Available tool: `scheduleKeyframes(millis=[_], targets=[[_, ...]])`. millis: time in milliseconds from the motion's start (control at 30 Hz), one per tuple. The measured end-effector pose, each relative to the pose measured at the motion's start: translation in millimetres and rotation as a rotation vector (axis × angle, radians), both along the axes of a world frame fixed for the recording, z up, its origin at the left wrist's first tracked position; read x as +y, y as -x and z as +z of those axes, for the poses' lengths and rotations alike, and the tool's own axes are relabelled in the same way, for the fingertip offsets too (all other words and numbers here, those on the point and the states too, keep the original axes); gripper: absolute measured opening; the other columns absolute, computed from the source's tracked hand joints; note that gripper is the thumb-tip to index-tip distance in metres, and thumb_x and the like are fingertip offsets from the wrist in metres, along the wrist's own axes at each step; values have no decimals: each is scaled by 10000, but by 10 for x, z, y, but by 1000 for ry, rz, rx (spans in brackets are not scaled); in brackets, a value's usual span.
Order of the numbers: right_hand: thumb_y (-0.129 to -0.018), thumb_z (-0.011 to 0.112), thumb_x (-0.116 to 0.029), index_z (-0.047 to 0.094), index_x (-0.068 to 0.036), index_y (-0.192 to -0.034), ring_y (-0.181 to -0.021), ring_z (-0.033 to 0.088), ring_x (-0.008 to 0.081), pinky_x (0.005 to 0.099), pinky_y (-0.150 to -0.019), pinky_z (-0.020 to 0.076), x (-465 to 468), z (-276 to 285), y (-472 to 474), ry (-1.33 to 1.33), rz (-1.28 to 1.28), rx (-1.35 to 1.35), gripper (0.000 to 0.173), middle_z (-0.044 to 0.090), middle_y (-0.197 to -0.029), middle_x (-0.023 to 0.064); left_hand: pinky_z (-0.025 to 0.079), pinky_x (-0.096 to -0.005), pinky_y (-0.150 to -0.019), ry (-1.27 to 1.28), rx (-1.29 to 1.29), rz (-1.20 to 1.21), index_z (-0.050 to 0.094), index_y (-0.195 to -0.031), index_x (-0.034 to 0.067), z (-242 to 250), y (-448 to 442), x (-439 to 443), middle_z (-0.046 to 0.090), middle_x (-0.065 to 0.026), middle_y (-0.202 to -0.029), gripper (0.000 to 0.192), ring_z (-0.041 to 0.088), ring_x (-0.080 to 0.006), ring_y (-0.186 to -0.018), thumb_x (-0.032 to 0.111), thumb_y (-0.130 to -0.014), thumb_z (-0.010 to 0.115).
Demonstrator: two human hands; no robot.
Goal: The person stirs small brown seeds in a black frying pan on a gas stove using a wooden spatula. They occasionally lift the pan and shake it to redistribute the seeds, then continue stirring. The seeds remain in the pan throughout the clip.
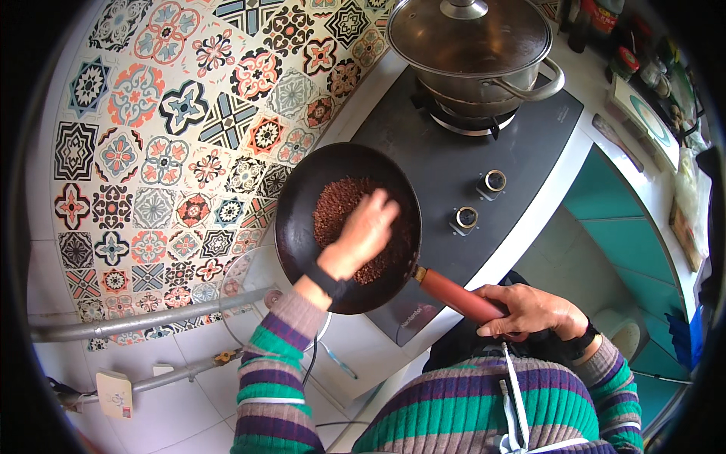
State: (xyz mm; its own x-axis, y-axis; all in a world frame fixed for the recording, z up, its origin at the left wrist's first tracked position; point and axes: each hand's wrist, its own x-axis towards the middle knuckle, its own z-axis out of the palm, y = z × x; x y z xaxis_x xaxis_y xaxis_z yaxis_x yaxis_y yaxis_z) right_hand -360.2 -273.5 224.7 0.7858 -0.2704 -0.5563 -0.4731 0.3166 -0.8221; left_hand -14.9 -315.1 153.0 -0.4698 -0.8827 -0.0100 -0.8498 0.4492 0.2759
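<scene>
A black frying pan (295, 227) with a wooden-looking reddish handle (456, 295) is tilted over the near left part of the hob. Small reddish-brown grains (340, 204) cover part of its inside. My left hand (366, 230), blurred, is over the grains inside the pan; its fingertips point away from me, and whether it holds any grains cannot be made out. My right hand (522, 312) is closed around the end of the handle, its thumb on the near side.
A lidded steel pot (476, 85) stands on the far burner of the black gas hob (431, 147). Two knobs (479, 198) sit nearer. A clear glass lid (232, 318) is left of the pan. Metal pipes (159, 318) run along the tiled wall. Jars (624, 62) and a cutting board (646, 122) line the right counter.
</scene>
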Motion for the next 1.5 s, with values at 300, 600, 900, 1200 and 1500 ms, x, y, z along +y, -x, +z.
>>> scheduleKeyframes(millis=[300, 600, 900, 1200, 1500], targets=[[-892, 744, -372, 519, -77, -1324, -549, 621, 138, 277, -538, 495, -10, 7, 26, -8, 3, -6, 569, 644, -737, 67, 508, -446, -871, -479, -91, 381, 581, -1130, 90, 319, -666, 492, 529, -185, -1133, 395, 578, -395, -1033, 127, -777, 755], [-886, 755, -354, 522, -82, -1330, -524, 596, 116, 266, -516, 476, 20, -19, 11, -14, -23, -10, 570, 634, -723, 46, 494, -457, -858, -27, -129, 9, 579, -980, 33, -28, -350, -90, 516, -199, -1070, 277, 549, -407, -1025, -11, -724, 674], [-880, 762, -350, 523, -74, -1332, -543, 606, 121, 268, -530, 493, 6, -30, 25, -25, -18, -12, 581, 641, -749, 59, 526, -502, -880, -581, -198, 274, 509, -1140, 13, 269, -553, 637, 535, -261, -1129, 475, 597, -470, -1015, 81, -728, 734], [-870, 758, -409, 536, -81, -1317, -664, 663, 189, 306, -629, 532, 56, -84, 26, 39, -43, -44, 597, 671, -797, 89, 495, -470, -841, 88, -59, 146, 600, -970, 41, -98, -475, -217, 532, -195, -1054, 259, 547, -412, -1014, -10, -729, 680], [-865, 753, -441, 540, -72, -1307, -714, 685, 221, 334, -706, 542, 36, -52, 33, -21, -21, 8, 613, 688, -809, 116, 515, -474, -848, -498, 25, 121, 538, -1138, 34, 193, -319, 698, 519, -211, -1110, 396, 593, -425, -992, 29, -767, 674]])
